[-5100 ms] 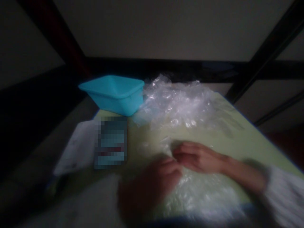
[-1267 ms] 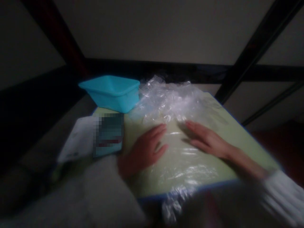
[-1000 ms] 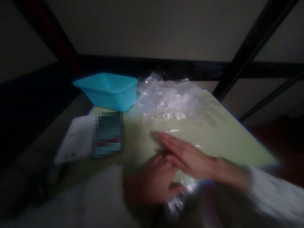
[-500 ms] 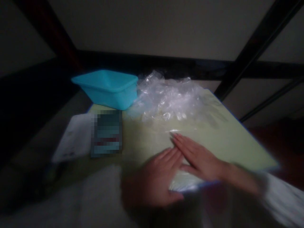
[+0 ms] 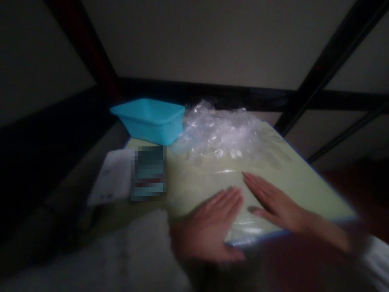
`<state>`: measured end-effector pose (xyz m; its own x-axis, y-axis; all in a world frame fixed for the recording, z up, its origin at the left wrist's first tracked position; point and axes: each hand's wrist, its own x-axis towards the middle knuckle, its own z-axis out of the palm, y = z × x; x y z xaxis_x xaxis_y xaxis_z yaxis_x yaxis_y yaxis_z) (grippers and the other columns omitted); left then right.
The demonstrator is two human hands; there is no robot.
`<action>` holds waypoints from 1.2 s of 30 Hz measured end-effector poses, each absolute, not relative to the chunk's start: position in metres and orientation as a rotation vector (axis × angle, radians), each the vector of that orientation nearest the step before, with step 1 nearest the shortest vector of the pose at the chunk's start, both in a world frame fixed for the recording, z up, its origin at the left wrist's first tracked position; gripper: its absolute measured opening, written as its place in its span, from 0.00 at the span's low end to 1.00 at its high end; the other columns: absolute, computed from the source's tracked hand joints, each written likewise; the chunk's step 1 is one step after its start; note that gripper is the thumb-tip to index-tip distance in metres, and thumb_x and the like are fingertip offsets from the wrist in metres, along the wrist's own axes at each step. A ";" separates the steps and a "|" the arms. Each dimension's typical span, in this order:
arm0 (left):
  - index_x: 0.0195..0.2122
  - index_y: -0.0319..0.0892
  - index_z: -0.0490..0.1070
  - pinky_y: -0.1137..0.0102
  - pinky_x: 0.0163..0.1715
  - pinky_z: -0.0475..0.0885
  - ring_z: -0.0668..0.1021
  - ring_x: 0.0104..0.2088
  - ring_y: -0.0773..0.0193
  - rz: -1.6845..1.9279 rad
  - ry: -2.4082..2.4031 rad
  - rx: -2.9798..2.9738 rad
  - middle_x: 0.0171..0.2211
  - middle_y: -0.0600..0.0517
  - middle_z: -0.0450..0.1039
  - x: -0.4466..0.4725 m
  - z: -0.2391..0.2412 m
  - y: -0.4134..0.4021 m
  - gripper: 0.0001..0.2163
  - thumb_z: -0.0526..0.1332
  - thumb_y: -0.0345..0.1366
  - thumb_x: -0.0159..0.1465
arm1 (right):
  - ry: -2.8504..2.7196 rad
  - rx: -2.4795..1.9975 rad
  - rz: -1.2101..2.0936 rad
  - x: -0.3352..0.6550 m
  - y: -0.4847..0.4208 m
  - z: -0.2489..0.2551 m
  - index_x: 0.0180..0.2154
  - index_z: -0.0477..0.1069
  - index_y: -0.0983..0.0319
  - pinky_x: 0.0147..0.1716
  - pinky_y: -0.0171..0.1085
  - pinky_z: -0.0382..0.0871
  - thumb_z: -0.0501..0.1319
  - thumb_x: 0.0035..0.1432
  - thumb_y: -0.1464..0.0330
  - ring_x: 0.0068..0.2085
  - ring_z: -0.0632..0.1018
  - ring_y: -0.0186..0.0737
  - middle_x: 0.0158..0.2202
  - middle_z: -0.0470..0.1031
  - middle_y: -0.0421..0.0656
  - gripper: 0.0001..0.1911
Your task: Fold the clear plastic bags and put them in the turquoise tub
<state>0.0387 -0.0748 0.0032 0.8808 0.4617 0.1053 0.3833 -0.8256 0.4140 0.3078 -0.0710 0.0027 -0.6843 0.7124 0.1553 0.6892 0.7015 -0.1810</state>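
Fingers (image 5: 233,199) of L hand (image 5: 209,229) & R hand (image 5: 278,203) are straight, gripping nothing, palms down over clear film (image 5: 247,230) on table (image 5: 322,198); crumpled plastic (image 5: 226,132) behind, nxt to blue tub (image 5: 158,129).

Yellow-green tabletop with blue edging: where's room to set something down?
Best bet: the tabletop's right strip, between the right hand and right blue edging. Crowded: far side, turquoise plastic basin and crumpled clear film; left side, pixelated dark rectangle; near middle, left hand.
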 end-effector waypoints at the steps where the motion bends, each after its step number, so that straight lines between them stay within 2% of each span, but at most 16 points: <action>1: 0.67 0.33 0.40 0.57 0.66 0.48 0.44 0.68 0.50 0.302 0.621 2.649 0.68 0.39 0.35 0.039 0.006 -0.074 0.47 0.56 0.61 0.57 | -2.671 -1.133 0.223 0.310 -0.071 0.005 0.68 0.31 0.56 0.63 0.53 0.52 0.50 0.65 0.55 0.67 0.51 0.50 0.69 0.40 0.47 0.39; 3: 0.67 0.33 0.42 0.57 0.65 0.53 0.47 0.67 0.51 0.361 0.680 2.621 0.68 0.39 0.39 0.038 0.013 -0.067 0.45 0.57 0.59 0.59 | -2.576 -1.188 0.354 0.309 -0.069 0.011 0.67 0.31 0.53 0.62 0.54 0.53 0.48 0.66 0.56 0.66 0.52 0.49 0.69 0.40 0.45 0.36; 6: 0.65 0.34 0.50 0.60 0.64 0.54 0.52 0.67 0.57 0.508 0.895 2.630 0.67 0.41 0.48 0.032 0.017 -0.046 0.28 0.52 0.44 0.68 | -2.411 -1.287 0.416 0.293 -0.060 0.023 0.67 0.31 0.52 0.62 0.57 0.52 0.46 0.68 0.57 0.66 0.53 0.50 0.69 0.42 0.44 0.33; 8: 0.63 0.32 0.53 0.61 0.64 0.55 0.55 0.66 0.57 0.532 1.002 2.674 0.65 0.39 0.52 0.025 0.014 -0.029 0.24 0.49 0.39 0.69 | -2.404 -1.263 0.383 0.271 -0.051 0.027 0.68 0.32 0.55 0.62 0.57 0.51 0.47 0.67 0.56 0.66 0.52 0.52 0.68 0.43 0.47 0.35; 11: 0.62 0.33 0.55 0.62 0.64 0.56 0.60 0.64 0.56 0.532 0.932 2.794 0.64 0.40 0.57 0.012 0.004 -0.009 0.23 0.50 0.41 0.69 | -2.520 -1.058 0.318 0.232 -0.035 0.022 0.68 0.34 0.62 0.63 0.54 0.52 0.48 0.66 0.53 0.66 0.52 0.52 0.68 0.45 0.52 0.39; 14: 0.62 0.34 0.55 0.62 0.64 0.55 0.60 0.64 0.55 0.536 0.935 2.845 0.63 0.41 0.59 0.004 -0.005 -0.001 0.25 0.52 0.44 0.68 | -2.606 -0.939 0.244 0.205 -0.023 0.006 0.68 0.33 0.67 0.64 0.52 0.51 0.47 0.66 0.52 0.67 0.50 0.51 0.68 0.43 0.56 0.40; 17: 0.61 0.32 0.56 0.58 0.64 0.54 0.59 0.64 0.51 0.507 0.973 2.865 0.62 0.37 0.58 0.003 -0.009 0.000 0.28 0.54 0.47 0.66 | -2.646 -0.942 0.184 0.202 -0.019 -0.009 0.67 0.33 0.70 0.63 0.51 0.53 0.47 0.66 0.52 0.68 0.48 0.50 0.68 0.41 0.57 0.41; 24: 0.63 0.32 0.53 0.56 0.64 0.50 0.51 0.67 0.48 0.314 1.054 2.908 0.66 0.38 0.48 0.002 -0.008 0.002 0.33 0.51 0.53 0.66 | -2.680 -1.133 -0.003 0.255 -0.029 -0.011 0.68 0.35 0.66 0.63 0.53 0.52 0.46 0.66 0.53 0.67 0.53 0.51 0.67 0.48 0.55 0.38; 31: 0.65 0.33 0.50 0.58 0.64 0.51 0.49 0.67 0.50 0.305 1.066 2.859 0.67 0.39 0.48 -0.004 -0.010 0.009 0.34 0.51 0.54 0.66 | -2.674 -1.266 -0.092 0.298 -0.038 -0.009 0.68 0.32 0.62 0.61 0.53 0.55 0.45 0.67 0.54 0.66 0.53 0.50 0.67 0.47 0.53 0.37; 36: 0.63 0.34 0.52 0.57 0.63 0.53 0.54 0.66 0.55 0.399 1.154 2.690 0.66 0.38 0.50 -0.009 -0.013 0.017 0.29 0.47 0.49 0.69 | -2.660 -1.284 -0.095 0.304 -0.040 -0.010 0.68 0.33 0.61 0.62 0.53 0.55 0.44 0.67 0.54 0.66 0.54 0.49 0.67 0.48 0.52 0.36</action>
<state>-0.0088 0.0169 -0.0135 0.6613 0.7303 0.1713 0.6799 -0.6800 0.2743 0.3040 -0.0396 -0.0104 -0.6082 0.7696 0.1945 0.7814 0.6236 -0.0235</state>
